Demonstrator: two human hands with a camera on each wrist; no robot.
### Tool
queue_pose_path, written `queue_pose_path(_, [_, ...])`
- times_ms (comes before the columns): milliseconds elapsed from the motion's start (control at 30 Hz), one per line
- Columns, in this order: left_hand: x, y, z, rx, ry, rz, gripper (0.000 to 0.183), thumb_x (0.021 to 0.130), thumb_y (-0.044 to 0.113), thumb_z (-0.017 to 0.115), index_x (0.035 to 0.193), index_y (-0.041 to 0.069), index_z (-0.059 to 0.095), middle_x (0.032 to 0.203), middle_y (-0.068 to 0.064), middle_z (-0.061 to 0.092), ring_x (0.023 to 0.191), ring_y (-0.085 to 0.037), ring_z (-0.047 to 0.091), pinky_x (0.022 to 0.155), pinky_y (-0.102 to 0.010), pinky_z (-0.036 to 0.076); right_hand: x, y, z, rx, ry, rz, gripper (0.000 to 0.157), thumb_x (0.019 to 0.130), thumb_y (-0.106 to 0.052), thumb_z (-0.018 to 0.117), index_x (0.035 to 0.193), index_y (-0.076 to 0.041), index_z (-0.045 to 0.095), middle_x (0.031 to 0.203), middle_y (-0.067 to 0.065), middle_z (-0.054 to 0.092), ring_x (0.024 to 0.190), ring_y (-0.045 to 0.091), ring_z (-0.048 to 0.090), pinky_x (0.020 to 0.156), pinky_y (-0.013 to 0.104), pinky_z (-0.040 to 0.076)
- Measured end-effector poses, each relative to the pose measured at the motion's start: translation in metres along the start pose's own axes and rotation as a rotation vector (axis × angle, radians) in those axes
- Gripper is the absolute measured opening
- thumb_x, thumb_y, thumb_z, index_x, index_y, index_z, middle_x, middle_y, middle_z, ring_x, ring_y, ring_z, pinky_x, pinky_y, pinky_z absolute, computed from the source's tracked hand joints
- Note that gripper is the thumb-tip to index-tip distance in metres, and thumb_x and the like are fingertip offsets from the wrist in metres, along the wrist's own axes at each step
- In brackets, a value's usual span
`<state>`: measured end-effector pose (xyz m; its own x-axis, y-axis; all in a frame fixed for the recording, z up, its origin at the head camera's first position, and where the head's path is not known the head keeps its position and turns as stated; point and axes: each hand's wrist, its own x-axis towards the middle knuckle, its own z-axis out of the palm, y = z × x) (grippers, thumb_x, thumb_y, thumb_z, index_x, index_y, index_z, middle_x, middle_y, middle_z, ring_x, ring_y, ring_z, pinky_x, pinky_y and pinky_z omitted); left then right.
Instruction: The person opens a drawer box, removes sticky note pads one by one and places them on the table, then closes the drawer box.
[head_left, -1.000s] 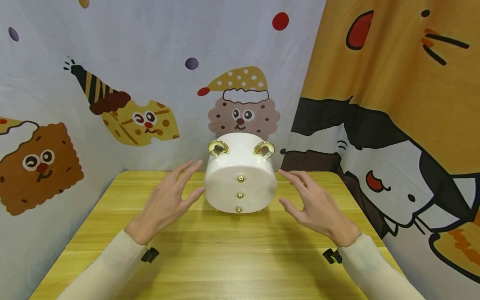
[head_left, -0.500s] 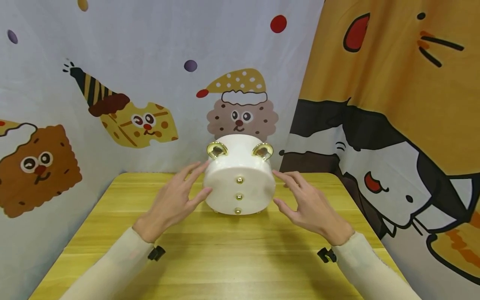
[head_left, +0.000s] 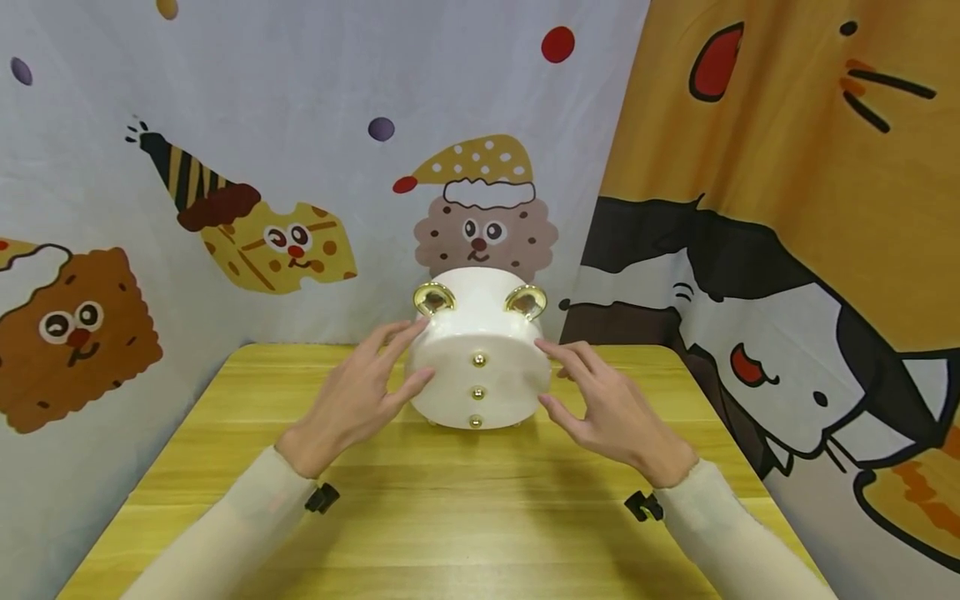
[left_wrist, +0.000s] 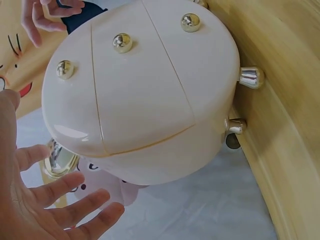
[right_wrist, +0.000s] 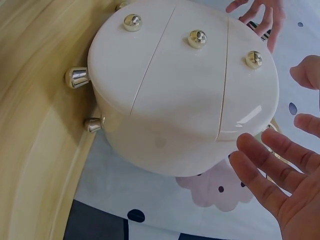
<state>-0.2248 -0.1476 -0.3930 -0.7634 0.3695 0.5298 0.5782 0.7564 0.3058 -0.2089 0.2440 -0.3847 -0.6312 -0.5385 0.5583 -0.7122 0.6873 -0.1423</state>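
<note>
A glossy white drawer box [head_left: 480, 379] with rounded sides stands on the wooden table. Thin seams part its front into three drawers, each with a gold ball knob [left_wrist: 122, 43]. Two gold ear-shaped rings [head_left: 434, 298] rise from the top, and short gold feet [right_wrist: 77, 77] show underneath. My left hand [head_left: 356, 400] is spread at the left side of the box, thumb apart from the fingers. On the opposite side my right hand [head_left: 611, 408] mirrors it, fingers loosely extended. Neither hand grips anything; whether the fingertips touch the box I cannot tell.
The wooden table [head_left: 450, 517] runs beneath the box and both forearms. Right behind its back edge hangs a pale curtain [head_left: 300, 100] with cartoon food prints. An orange cartoon curtain [head_left: 675, 150] closes off the right side.
Both hands have moved inward toward the box, the left one more clearly, so their fingertips now overlap its sides in the head view. The box has stayed in place.
</note>
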Motion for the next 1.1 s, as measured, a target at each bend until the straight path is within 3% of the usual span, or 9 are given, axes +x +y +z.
queue_pose_path(133, [0.003,0.002,0.001,-0.009,0.013,0.013,0.074,0.115,0.049,0.072,0.182,0.03,0.044,0.169,-0.016,0.06,0.124,-0.039,0.077,0.083,-0.055,0.069,0.002,-0.002,0.003,0.016,-0.001,-0.001,0.08,0.106,-0.031,0.085,0.177,-0.023,0.05,0.139,0.007,0.071,0.112,0.02,0.083,0.068,0.03,0.061])
queue_pose_path(333, [0.007,0.005,0.002,-0.021,0.019,0.017,0.073,0.116,0.046,0.072,0.182,0.031,0.044,0.164,-0.017,0.062,0.097,-0.029,0.073,0.073,-0.045,0.063,0.006,-0.005,0.006,0.034,0.004,-0.016,0.077,0.106,-0.028,0.085,0.175,-0.02,0.053,0.133,0.009,0.073,0.11,0.021,0.084,0.07,0.032,0.063])
queue_pose_path(467, [0.009,0.007,0.004,-0.036,0.008,0.007,0.072,0.117,0.047,0.07,0.182,0.033,0.043,0.162,-0.017,0.062,0.09,-0.029,0.073,0.072,-0.042,0.061,0.007,-0.007,0.009,0.042,0.017,-0.029,0.076,0.105,-0.026,0.085,0.174,-0.019,0.054,0.131,0.008,0.074,0.107,0.022,0.083,0.073,0.034,0.065])
queue_pose_path(533, [0.01,0.008,0.005,-0.045,0.004,0.0,0.071,0.117,0.048,0.069,0.182,0.034,0.043,0.161,-0.017,0.062,0.093,-0.031,0.075,0.073,-0.044,0.062,0.008,-0.008,0.012,0.049,0.016,-0.032,0.076,0.105,-0.026,0.085,0.174,-0.019,0.054,0.131,0.008,0.075,0.106,0.023,0.083,0.076,0.035,0.066])
queue_pose_path(633, [0.013,0.009,0.007,-0.055,0.001,-0.012,0.069,0.118,0.049,0.068,0.181,0.035,0.045,0.161,-0.017,0.062,0.112,-0.035,0.078,0.08,-0.049,0.067,0.009,-0.009,0.016,0.059,0.01,-0.032,0.075,0.105,-0.026,0.084,0.174,-0.019,0.054,0.132,0.007,0.077,0.105,0.023,0.083,0.079,0.037,0.068])
queue_pose_path(767, [0.018,0.01,0.01,-0.065,0.006,-0.022,0.066,0.118,0.051,0.067,0.179,0.036,0.048,0.161,-0.016,0.061,0.133,-0.038,0.074,0.091,-0.055,0.069,0.011,-0.012,0.017,0.07,-0.002,-0.024,0.076,0.106,-0.027,0.084,0.175,-0.021,0.052,0.133,0.007,0.078,0.105,0.022,0.083,0.084,0.04,0.07])
queue_pose_path(1100, [0.026,0.013,0.015,-0.084,0.05,0.008,0.059,0.117,0.045,0.071,0.172,0.027,0.06,0.154,-0.017,0.064,0.128,-0.037,0.075,0.091,-0.055,0.069,0.02,-0.018,0.021,0.098,-0.009,-0.033,0.072,0.108,-0.026,0.083,0.173,-0.019,0.054,0.13,0.005,0.08,0.102,0.018,0.083,0.084,0.04,0.071])
